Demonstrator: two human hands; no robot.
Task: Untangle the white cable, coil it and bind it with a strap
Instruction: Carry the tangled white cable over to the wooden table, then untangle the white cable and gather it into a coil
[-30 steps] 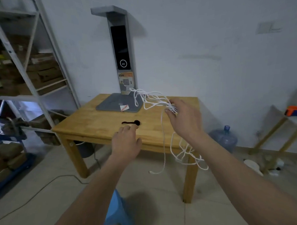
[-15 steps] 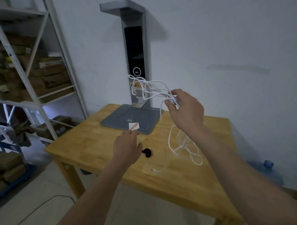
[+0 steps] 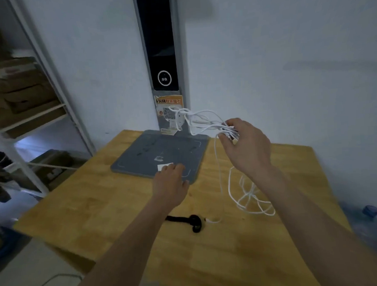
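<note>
Against a white wall stands a wooden table point(image 3: 95, 203) with a grey stand point(image 3: 158, 157) on it. Above the table, the right hand point(image 3: 246, 149) pinches a tangled white cable point(image 3: 204, 120); its loops hang down to the tabletop. The left hand point(image 3: 170, 184) hovers with relaxed fingers, holding nothing. A black strap point(image 3: 191, 221) lies on the table near the cable's end.

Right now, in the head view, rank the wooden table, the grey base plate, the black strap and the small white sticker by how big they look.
1. Wooden table
2. Grey base plate
3. Black strap
4. White sticker, partly hidden by the left hand, so its full size is unsure; it and the strap look close.
</note>
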